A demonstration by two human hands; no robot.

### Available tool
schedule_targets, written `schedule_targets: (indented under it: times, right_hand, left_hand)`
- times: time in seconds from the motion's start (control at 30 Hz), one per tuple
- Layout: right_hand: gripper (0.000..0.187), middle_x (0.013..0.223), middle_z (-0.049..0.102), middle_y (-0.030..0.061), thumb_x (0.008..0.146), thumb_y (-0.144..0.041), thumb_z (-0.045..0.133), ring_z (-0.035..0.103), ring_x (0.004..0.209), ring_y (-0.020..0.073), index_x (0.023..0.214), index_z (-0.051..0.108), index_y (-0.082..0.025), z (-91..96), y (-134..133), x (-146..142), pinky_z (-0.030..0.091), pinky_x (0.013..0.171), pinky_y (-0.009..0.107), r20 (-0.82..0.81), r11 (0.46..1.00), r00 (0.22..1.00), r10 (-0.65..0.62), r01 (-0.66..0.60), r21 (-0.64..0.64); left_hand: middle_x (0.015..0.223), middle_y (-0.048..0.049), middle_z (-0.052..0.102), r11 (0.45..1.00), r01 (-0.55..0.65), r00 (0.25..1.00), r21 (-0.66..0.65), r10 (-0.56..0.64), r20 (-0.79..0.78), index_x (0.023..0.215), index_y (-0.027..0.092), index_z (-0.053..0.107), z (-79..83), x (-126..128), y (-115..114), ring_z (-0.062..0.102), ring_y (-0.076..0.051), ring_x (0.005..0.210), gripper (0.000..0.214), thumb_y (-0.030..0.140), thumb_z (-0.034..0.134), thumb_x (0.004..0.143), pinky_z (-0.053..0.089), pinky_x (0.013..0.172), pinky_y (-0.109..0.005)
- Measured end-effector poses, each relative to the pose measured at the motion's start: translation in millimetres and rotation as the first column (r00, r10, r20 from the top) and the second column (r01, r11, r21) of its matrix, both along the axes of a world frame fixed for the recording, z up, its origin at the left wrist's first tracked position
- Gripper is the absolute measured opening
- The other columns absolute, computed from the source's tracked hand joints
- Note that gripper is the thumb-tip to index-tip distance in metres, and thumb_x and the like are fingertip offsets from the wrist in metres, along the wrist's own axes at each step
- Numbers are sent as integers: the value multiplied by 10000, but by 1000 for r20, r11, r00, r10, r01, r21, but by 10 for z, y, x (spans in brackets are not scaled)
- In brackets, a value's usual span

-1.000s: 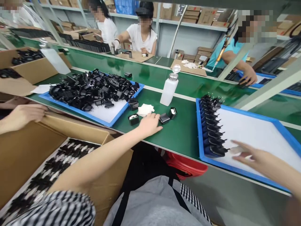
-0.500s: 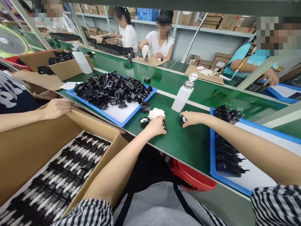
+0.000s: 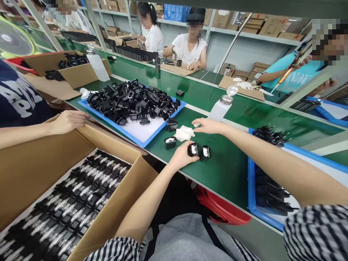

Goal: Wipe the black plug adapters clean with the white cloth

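Observation:
My left hand (image 3: 182, 156) is closed around a black charger housing (image 3: 194, 149) standing on the green bench, its open top showing white and green parts inside. A second open housing (image 3: 206, 152) stands just to its right, apart from my fingers. My right hand (image 3: 210, 126) hovers over the bench in front of the clear bottle (image 3: 219, 110), fingers stretched toward a crumpled white wipe (image 3: 185, 133) with nothing visible held. Two more black housings, one open with white inside (image 3: 170, 142) and one darker (image 3: 172, 124), sit left of the wipe.
A blue-rimmed tray (image 3: 141, 143) heaped with black plug parts lies to the left. Another blue-rimmed tray (image 3: 250, 174) with plugs is under my right forearm. A carton (image 3: 136, 166) of packed adapters stands at lower left; a co-worker's hand (image 3: 70, 120) rests at its edge.
My right hand has let go of a housing, now standing beside the one in my left hand, and has moved left toward the wipe. The view has shifted slightly.

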State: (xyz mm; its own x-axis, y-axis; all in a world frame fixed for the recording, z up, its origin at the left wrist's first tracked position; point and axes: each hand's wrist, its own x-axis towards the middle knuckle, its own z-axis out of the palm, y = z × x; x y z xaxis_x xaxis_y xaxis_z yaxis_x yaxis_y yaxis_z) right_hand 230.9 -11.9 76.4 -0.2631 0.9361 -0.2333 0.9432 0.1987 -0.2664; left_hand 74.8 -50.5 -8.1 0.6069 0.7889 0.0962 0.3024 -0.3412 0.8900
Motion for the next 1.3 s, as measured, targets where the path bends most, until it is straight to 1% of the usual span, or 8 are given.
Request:
schedule_targets:
  times: [0.2,0.37,0.5,0.63,0.77,0.97,1.17,1.3]
  right_hand:
    - [232,857,538,57,682,-215,575,470,819,202,901,539,-150,-444,217,-272,351,670,261,-39,997,998,56,-54,61]
    - [181,667,500,-2,728,-263,498,462,585,140,859,460,-144,-193,-102,-141,329,510,218,-145,992,989,-43,59,107]
    - [121,625,441,-9,704,-278,526,428,562,129,739,502,-164,-57,-510,-90,316,502,218,-270,982,959,87,-38,185]
    - [93,675,389,19,731,-211,488,418,620,137,663,533,-166,-250,-676,-148,339,557,230,-212,966,959,190,-143,217]
    - [127,654,343,6,754,-204,460,401,601,134,635,483,-164,-387,-530,-129,336,552,231,-151,961,979,134,-92,259]
    - [140,648,339,4,769,-235,442,397,588,135,650,455,-163,-300,-431,-99,332,548,229,-115,926,993,-25,66,371]
    - [159,675,324,12,792,-227,375,308,495,112,681,472,-168,-429,-652,-149,273,462,219,136,886,969,204,-242,395]
    - [163,673,307,13,808,-236,351,293,478,110,720,467,-161,-443,-652,-81,263,449,218,218,877,975,40,-139,461]
  left_hand:
    - [1063,-43,510,999,-3,1000,-33,3,22,1046,179,447,-54,-18,8,490,-179,928,570,281,649,523,386,831,-305]
    - [1047,-29,526,999,-6,999,-40,7,34,1040,192,465,-49,-20,5,492,-178,930,567,271,660,514,383,826,-292]
    - [865,-25,590,997,-18,1000,-70,19,12,954,164,515,-46,-25,0,542,-168,761,487,286,662,506,425,687,-271]
    - [834,-11,593,999,-15,999,-32,16,38,957,164,511,-34,-34,1,539,-151,733,517,267,677,479,414,652,-242]
    - [717,4,591,998,-47,999,-37,47,-12,874,152,541,-26,-26,0,531,-142,641,421,279,664,492,413,600,-246]
    - [821,-12,595,996,-27,998,-83,32,52,931,152,529,-36,-9,3,536,-141,708,508,249,686,458,425,651,-241]
    - [699,8,588,998,-40,999,-45,40,7,761,147,558,-27,-26,-11,529,-133,628,329,262,672,475,415,576,-235]
    - [812,-21,594,997,-48,999,-58,49,19,870,141,544,-34,-20,-10,536,-145,696,456,281,682,459,425,619,-240]
